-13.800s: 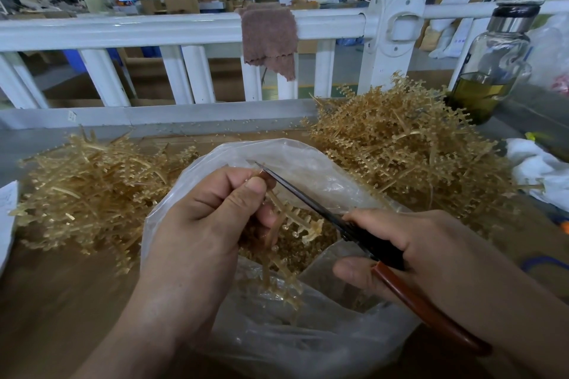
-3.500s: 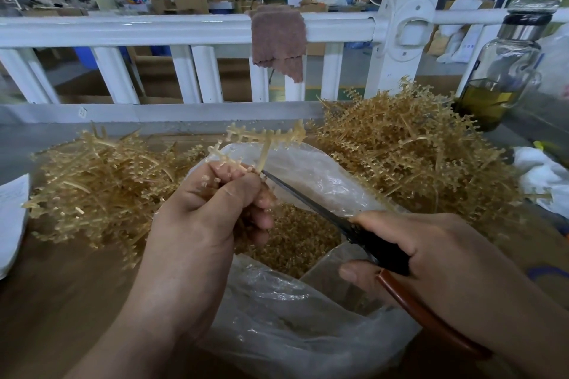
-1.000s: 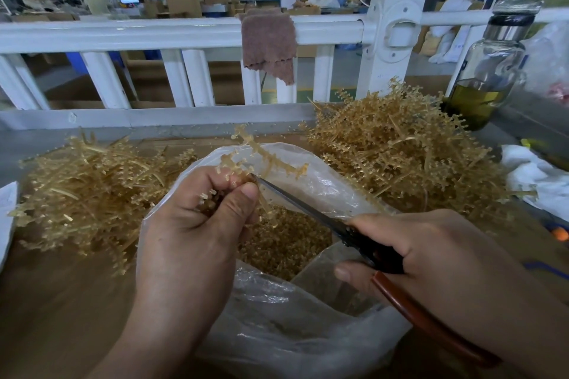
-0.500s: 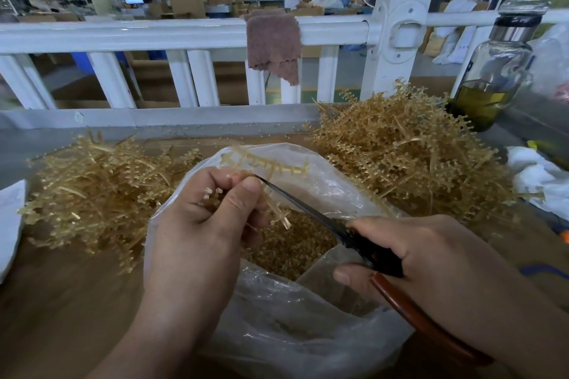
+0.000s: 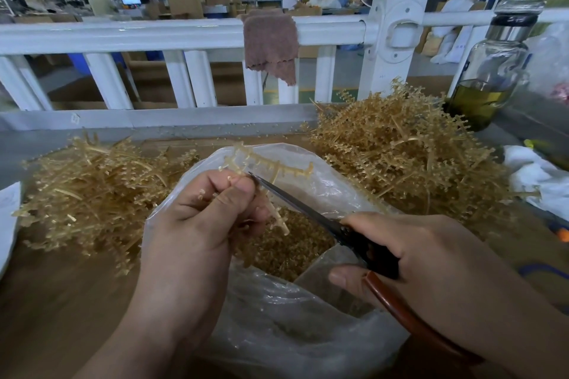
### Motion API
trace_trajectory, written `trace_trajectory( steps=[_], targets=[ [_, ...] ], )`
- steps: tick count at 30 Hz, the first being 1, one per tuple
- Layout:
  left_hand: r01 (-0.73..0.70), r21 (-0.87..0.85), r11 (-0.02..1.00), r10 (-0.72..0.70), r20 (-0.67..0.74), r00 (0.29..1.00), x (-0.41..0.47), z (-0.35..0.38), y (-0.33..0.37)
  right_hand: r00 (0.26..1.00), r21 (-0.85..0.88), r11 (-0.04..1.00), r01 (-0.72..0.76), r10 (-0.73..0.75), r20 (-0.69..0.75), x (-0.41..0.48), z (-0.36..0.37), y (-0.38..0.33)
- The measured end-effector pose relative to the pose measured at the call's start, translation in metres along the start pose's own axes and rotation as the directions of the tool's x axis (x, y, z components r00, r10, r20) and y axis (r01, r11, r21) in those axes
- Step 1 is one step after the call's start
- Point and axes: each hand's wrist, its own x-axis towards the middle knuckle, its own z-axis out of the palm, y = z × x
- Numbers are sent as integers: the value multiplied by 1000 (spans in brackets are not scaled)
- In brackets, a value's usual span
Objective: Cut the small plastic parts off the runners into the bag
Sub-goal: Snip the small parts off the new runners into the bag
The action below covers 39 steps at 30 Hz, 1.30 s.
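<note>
Amber plastic runner, a branched strip edged with small parts, is pinched between the thumb and curled fingers of the left hand, above the open mouth of a clear plastic bag. The right hand is wrapped round the black and red-brown handles of the scissors. Their slim blades point up and left, with the tip just beside the left thumb at the runner's stem. A heap of cut parts lies inside the bag. Runner piles flank it on the brown table: a low pile on the left and a taller pile on the right. Behind, a brown cloth hangs over a white railing, and a glass bottle holding yellow-green liquid stands far right.
</note>
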Motion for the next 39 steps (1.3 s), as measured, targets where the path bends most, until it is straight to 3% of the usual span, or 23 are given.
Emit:
trace_trajectory(
  steps=[16, 39],
  targets=[
    [36, -30, 999, -36, 0, 999, -3, 6, 0, 1000, 9, 1000, 7, -6, -16, 1, 2, 1],
    [101, -24, 995, -101, 19, 995, -3, 8, -2, 997, -2, 999, -36, 36, 69, 1, -5, -5]
  ],
)
